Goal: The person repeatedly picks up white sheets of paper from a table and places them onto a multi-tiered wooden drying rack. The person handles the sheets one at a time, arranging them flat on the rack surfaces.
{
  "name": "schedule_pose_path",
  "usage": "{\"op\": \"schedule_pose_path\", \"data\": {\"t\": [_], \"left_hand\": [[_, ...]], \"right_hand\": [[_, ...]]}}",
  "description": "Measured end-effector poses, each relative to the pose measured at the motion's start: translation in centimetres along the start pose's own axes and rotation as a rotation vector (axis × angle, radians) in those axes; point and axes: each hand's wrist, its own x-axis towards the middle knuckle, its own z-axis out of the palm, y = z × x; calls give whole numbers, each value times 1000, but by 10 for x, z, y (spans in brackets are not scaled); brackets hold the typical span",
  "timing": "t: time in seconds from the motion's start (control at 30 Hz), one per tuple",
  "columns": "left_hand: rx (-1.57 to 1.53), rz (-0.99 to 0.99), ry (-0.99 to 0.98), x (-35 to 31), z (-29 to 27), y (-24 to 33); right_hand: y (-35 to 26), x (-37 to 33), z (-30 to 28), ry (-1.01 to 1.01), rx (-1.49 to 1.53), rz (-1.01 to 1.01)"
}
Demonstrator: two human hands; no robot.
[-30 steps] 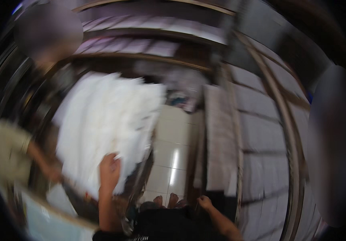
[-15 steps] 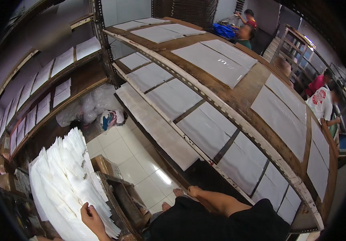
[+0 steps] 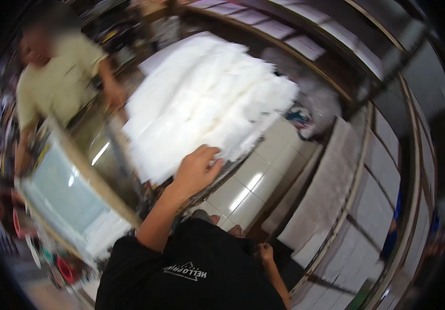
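A thick, fanned pile of white sheets (image 3: 202,98) rests on a low stand, its edges uneven. My left hand (image 3: 199,166) is over the pile's near edge. Its thumb is apart from the half-bent fingers and it holds nothing; whether the fingertips touch the paper, I cannot tell. Lower right, close to my body, my right hand (image 3: 265,252) hangs with fingers curled in, beside a rack with a long pale sheet (image 3: 323,188) on its lower level. No object shows in that hand, though the picture is blurred there.
At left a person in a yellow shirt (image 3: 59,85) stands by a framed, pale blue screen (image 3: 72,183). Shelves with white sheets (image 3: 382,206) run along the right, and more shelves (image 3: 264,26) along the back. Plastic bags (image 3: 315,98) lie near the tiled floor (image 3: 238,188).
My view has swung left, bringing the person in yellow and the framed screen into sight. The pile now lies in the middle, and my left arm reaches farther forward over its edge.
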Motion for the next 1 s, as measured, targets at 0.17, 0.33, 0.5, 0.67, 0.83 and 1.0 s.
{"op": "schedule_pose_path", "data": {"t": [0.17,0.33,0.5,0.67,0.83,1.0], "left_hand": [[187,-22,177,-18,-11,-20],[532,-38,279,-11,-17,-49],[640,-271,-41,14,-7,-92],[417,-110,15,14,12,-165],[611,-114,-30,28,3,-147],[725,-17,-186,36,-8,-146]], "right_hand": [[-13,-16,-11,-87,-324,-72],[50,36,-38,-24,-266,-56],[11,17,-29,99,-244,-59],[6,1,-7,173,-349,-57],[-17,5,2,196,-312,-89],[-71,17,32,245,-74,-361]]}}
